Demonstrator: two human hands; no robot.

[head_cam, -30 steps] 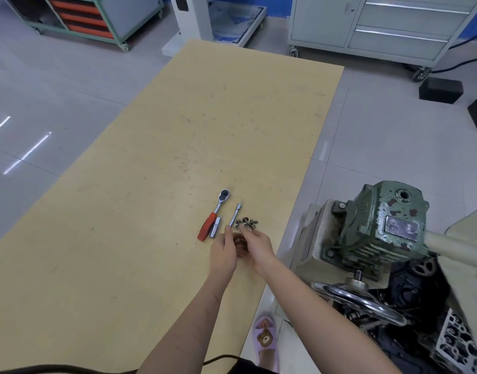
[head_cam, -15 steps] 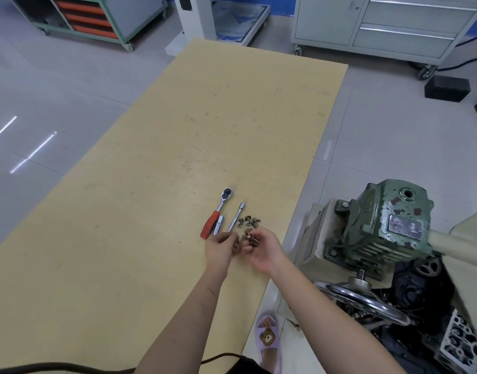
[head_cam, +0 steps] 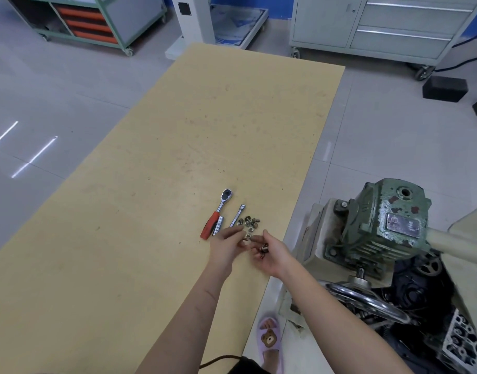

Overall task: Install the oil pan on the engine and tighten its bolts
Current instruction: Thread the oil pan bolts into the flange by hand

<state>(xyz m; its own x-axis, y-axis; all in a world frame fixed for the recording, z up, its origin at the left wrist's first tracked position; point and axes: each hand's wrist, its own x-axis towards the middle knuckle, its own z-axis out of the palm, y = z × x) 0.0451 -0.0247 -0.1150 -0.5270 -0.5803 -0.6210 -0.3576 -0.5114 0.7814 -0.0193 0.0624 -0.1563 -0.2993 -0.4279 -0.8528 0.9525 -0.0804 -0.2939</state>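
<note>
Bolts, small steel flanged ones [head_cam: 248,223], lie heaped on the tan wooden tabletop [head_cam: 151,211] near its right edge, just beyond both hands. Red-handled ratchet wrench [head_cam: 217,214] lies pointing head-away, chrome extension bar [head_cam: 237,215] parallel beside it. Right hand [head_cam: 269,252], palm up, cups a few bolts; left hand [head_cam: 226,245] pinches another, mostly hidden

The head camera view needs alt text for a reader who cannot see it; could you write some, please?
Over a wooden board, a person's cupped right hand holds a few bolts while the left hand reaches into the loose bolt pile. A red-handled ratchet lies beside the pile; a green gearbox stands to the right.
</note>
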